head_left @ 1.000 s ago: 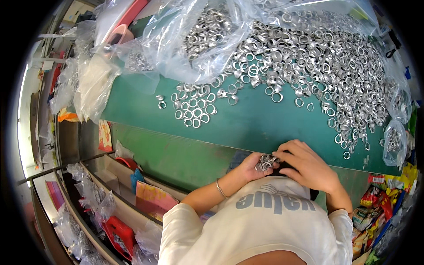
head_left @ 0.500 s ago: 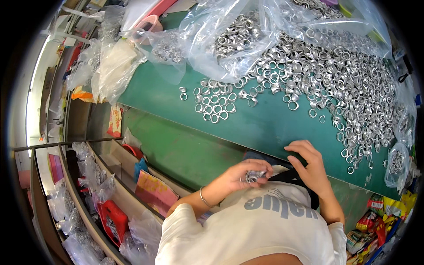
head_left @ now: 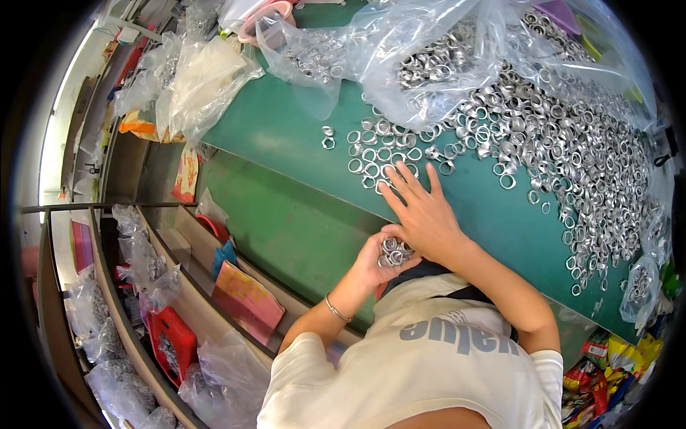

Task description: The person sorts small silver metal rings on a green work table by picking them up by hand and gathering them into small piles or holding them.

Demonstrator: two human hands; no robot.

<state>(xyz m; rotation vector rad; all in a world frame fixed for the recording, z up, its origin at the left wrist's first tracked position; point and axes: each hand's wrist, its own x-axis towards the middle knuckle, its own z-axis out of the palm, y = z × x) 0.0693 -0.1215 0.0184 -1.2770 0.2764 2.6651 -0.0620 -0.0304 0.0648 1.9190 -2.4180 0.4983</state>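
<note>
My left hand (head_left: 369, 262) is cupped just below the table's near edge, its fingers curled around several silver metal rings (head_left: 395, 252). Over that edge reaches my right hand (head_left: 431, 220), palm down with fingers spread. Its fingertips are at the near side of a small cluster of silver rings (head_left: 370, 154) on the green tabletop (head_left: 286, 143); whether they touch a ring is hard to tell. A large heap of similar rings (head_left: 582, 164) covers the right part of the table. Two rings (head_left: 328, 137) lie apart, left of the cluster.
Clear plastic bags of rings (head_left: 436, 64) lie along the table's far side, beside a pink basket (head_left: 266, 20). To the left, a divided shelf holds bagged parts and a red bin (head_left: 171, 343). Colourful packets (head_left: 607, 368) sit at the lower right.
My right hand has moved left and forward, from near the table edge to the small ring cluster. My left hand has shifted left and forward, and its rings show more openly.
</note>
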